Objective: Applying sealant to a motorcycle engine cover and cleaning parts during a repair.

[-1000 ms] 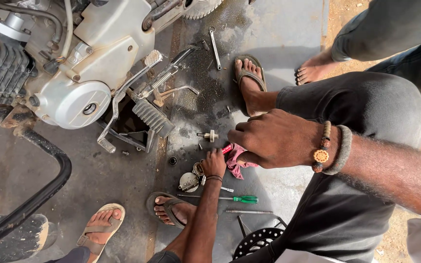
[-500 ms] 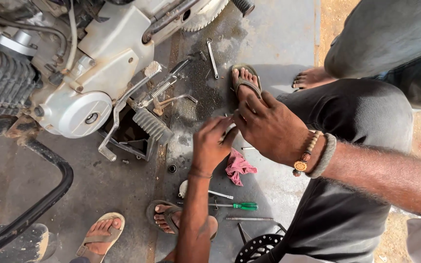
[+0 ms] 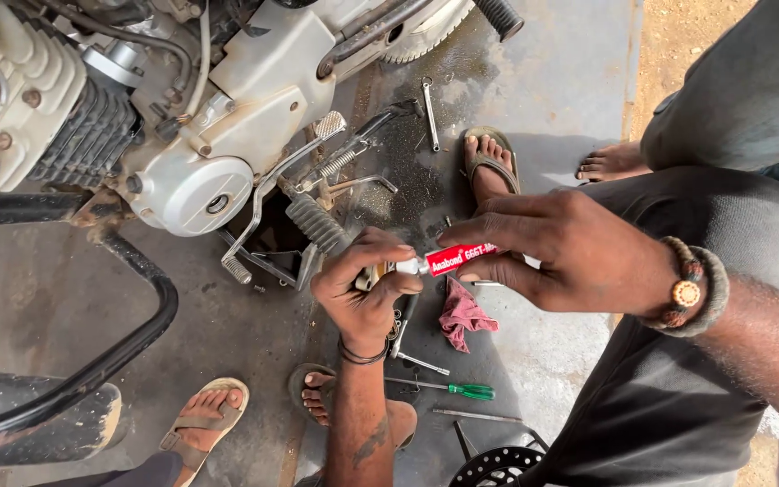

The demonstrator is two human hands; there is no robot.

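Observation:
My right hand (image 3: 588,257), with a beaded bracelet at the wrist, reaches in from the right and grips a small red tube (image 3: 463,259) with a white nozzle. The nozzle points left at a small metal part (image 3: 374,274). A co-worker's hand (image 3: 362,302), on an arm rising from the bottom edge, pinches that part. The nozzle tip touches or nearly touches the part. My left hand does not show.
A motorcycle engine (image 3: 182,180) with a kick lever and footpeg (image 3: 317,225) fills the upper left. On the oily concrete lie a pink rag (image 3: 463,317), a green-handled screwdriver (image 3: 469,390), a spanner (image 3: 430,113) and a sprocket (image 3: 498,469). Sandalled feet (image 3: 200,424) stand close by.
The co-worker's hand lifted from the floor beside the rag with the small part. My right hand moved left and down to meet it, and the red tube now shows in it.

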